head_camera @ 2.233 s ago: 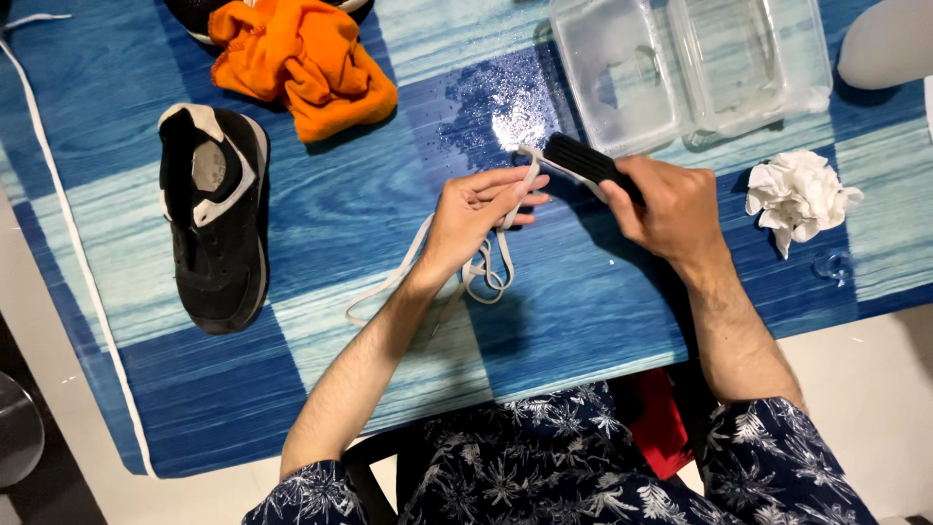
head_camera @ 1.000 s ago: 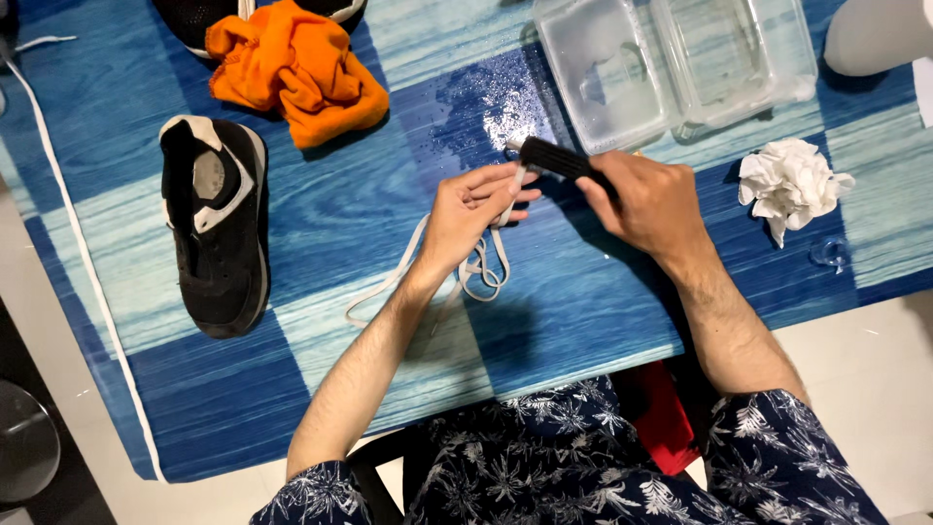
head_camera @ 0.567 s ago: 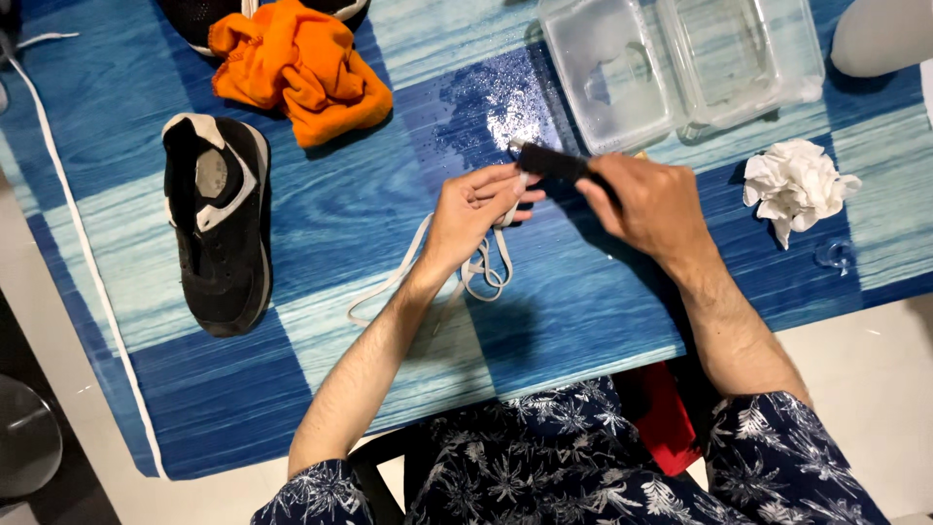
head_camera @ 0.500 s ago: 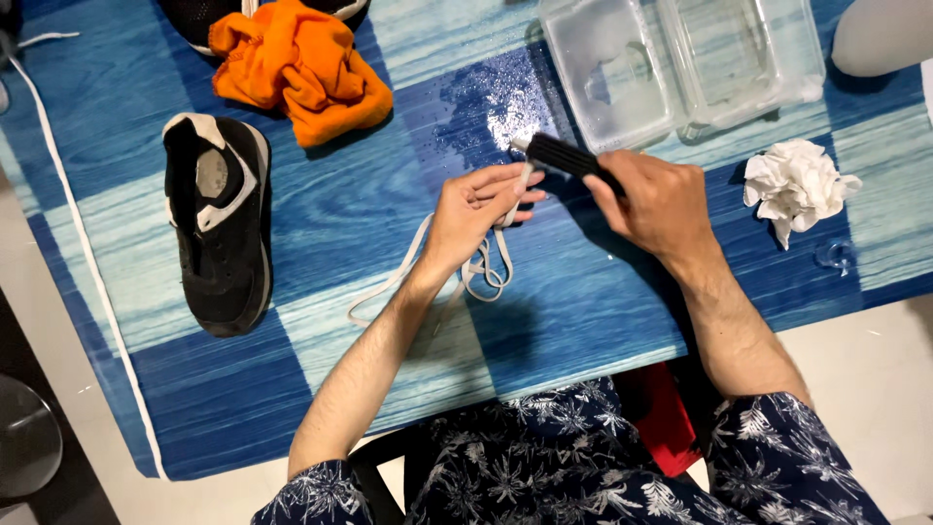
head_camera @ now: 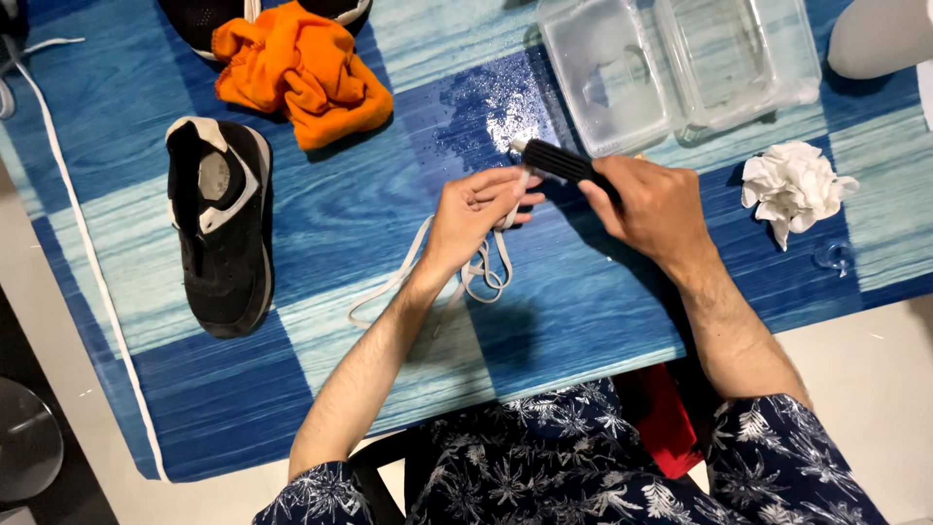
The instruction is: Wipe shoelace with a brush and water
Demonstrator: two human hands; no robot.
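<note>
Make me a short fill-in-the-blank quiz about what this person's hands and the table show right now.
1. The right hand grips a black ribbed ____ over the blue wood-print table.
2. The left hand pinches a white ____.
3. The crumpled orange cloth lies beyond the ____ shoe.
4. The two clear plastic tubs sit left of a crumpled ____ tissue.

Missing words: brush; shoelace; black; white

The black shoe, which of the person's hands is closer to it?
Left. The left hand, pinching a white shoelace, is nearer the black shoe. The right hand, gripping a black brush, is farther away.
</note>
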